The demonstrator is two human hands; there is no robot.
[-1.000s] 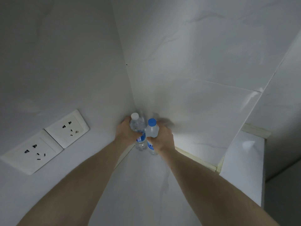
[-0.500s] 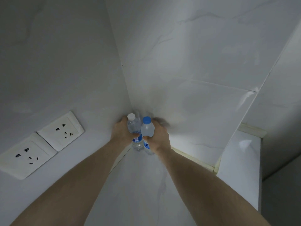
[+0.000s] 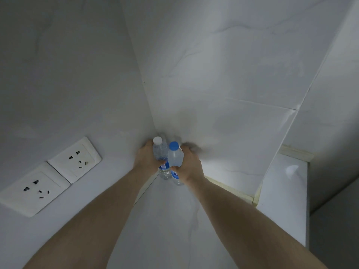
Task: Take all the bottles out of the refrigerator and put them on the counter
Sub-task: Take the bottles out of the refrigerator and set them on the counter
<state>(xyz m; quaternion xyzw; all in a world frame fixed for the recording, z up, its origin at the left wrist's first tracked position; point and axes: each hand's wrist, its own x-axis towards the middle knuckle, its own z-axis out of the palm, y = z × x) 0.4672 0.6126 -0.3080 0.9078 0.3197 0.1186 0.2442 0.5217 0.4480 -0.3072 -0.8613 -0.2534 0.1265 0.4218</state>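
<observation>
Two small clear water bottles stand side by side, touching, in the far corner of the white counter (image 3: 167,220). The white-capped bottle (image 3: 160,152) is on the left, with my left hand (image 3: 146,159) wrapped around its body. On the right is the blue-capped bottle (image 3: 175,158), and my right hand (image 3: 189,165) grips it. Both bottles are upright with blue labels low on their bodies. Their bases appear to rest on the counter. The refrigerator is out of view.
White marbled wall tiles meet at the corner just behind the bottles. Two white wall sockets (image 3: 74,159) sit on the left wall. The counter ends at an edge on the right (image 3: 307,200), with a dark gap beyond it.
Both hands stay on the bottles in the corner. The view has shifted slightly, and the bottles have barely moved.
</observation>
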